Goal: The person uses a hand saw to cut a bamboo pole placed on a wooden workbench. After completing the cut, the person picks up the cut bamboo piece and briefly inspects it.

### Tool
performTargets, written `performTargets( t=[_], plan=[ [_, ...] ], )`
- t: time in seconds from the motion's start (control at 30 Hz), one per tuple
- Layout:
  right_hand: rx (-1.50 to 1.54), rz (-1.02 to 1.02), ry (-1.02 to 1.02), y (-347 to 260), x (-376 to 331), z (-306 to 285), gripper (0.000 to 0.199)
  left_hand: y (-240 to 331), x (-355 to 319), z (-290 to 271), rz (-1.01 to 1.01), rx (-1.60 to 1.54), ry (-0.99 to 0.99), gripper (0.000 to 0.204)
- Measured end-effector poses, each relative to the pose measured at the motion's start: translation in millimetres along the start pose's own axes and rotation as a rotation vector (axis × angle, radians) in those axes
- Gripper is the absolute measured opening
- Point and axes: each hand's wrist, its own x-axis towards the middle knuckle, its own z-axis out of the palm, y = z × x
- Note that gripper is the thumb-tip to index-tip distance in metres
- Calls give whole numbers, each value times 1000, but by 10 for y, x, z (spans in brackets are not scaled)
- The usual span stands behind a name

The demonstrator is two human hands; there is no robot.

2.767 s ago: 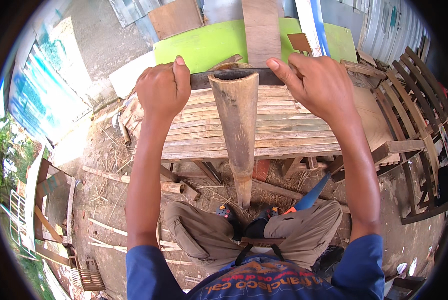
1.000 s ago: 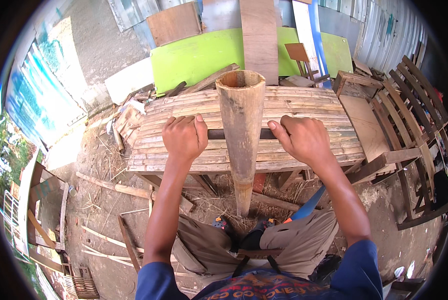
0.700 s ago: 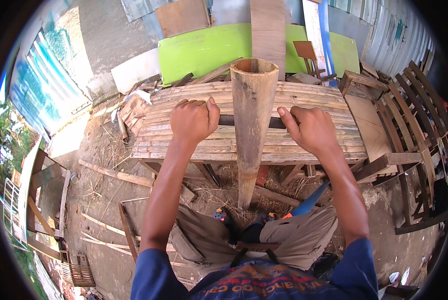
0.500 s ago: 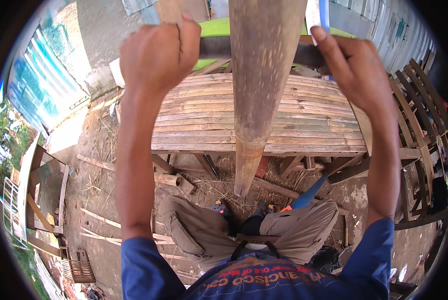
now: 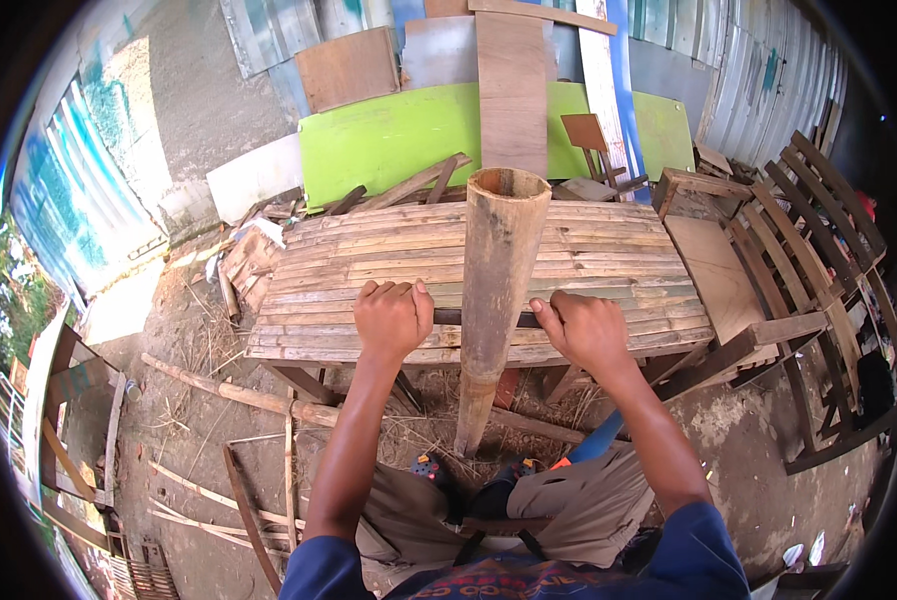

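Note:
A thick bamboo pole (image 5: 499, 280) rises in front of me, its hollow top end showing and its lower end near my feet. A dark, narrow drawknife (image 5: 449, 317) lies crosswise against the pole's far side, about halfway up. The pole hides the middle of it. My left hand (image 5: 394, 318) is closed in a fist round the left end of the drawknife. Round the right end, my right hand (image 5: 584, 328) is closed with its thumb along the bar. Both forearms reach forward over my knees.
Behind the pole stands a bamboo-slat bench (image 5: 369, 260). A blue blade (image 5: 599, 438) lies by my right knee. Wooden frames (image 5: 809, 240) lean at right. Bamboo lengths (image 5: 239, 392) lie on the ground at left. A green board (image 5: 389, 140) rests against the far wall.
Both hands have come down and closer to me along the pole with the drawknife. The pole's top end and the far wall now show.

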Motion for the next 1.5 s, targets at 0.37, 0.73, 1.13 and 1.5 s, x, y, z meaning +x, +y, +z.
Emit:
performTargets(
  t=[0.37,0.73,1.13,1.5],
  plan=[
    [-38,-60,-7,-327,703,-842,66,-213,797,-599,49,103,63,52],
    [-79,-15,6,-177,142,129,52,-240,-322,97,-5,35,38,43],
    [61,-12,-80,-79,21,309,57,-197,-295,70,-48,28,-92,43],
    [236,-164,139,-423,1173,-1640,72,-2,1660,-1374,-175,69,185,63]
  ],
)
